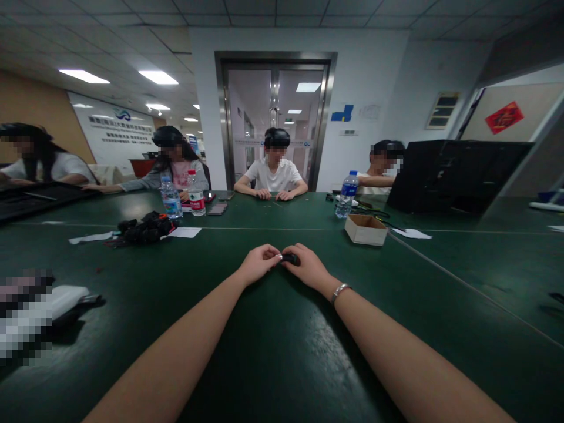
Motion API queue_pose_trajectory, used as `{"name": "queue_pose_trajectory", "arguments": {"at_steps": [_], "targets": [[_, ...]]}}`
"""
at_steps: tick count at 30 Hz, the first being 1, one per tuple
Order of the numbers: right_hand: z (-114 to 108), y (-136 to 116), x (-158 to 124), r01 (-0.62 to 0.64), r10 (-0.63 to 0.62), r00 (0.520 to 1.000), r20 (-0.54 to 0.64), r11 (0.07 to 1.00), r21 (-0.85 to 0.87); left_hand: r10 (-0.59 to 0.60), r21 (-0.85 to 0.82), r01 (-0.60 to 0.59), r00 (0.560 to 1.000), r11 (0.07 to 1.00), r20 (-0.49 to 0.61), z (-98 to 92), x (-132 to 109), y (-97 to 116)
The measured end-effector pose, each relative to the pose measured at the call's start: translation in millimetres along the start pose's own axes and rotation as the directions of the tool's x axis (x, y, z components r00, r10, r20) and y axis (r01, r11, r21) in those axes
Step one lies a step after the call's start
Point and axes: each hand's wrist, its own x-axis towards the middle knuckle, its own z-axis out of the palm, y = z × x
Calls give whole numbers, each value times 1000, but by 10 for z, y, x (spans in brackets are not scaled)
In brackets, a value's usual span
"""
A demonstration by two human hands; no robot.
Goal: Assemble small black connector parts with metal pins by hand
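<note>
Over the green table, in the middle of the view, both my hands meet at a small black object with a shiny silver end. It looks short and rounded; its exact kind is too small to make out. My right hand, with a metal bracelet at the wrist, is closed around the black part. From the other side, the thumb and fingertips of my left hand pinch at the silver end. Fingers partly cover the object at both sides.
A small open box and a water bottle stand ahead right, near a large black panel. Ahead left are two bottles, a black tangled bundle and paper. Several people sit around the table, one directly opposite.
</note>
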Motion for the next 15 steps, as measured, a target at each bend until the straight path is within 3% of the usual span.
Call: {"name": "queue_pose_trajectory", "arguments": {"at_steps": [5, 15], "targets": [[-13, -13, -24, -1, 1, 1000, 15, 1000, -21, 48, 1, -48, 999, 999, 25, -8, -18, 30], [-34, -54, -39, 17, -16, 1000, 21, 1000, -24, 10, -84, -10, 1000, 996, 0, 3, 4, -28]]}}
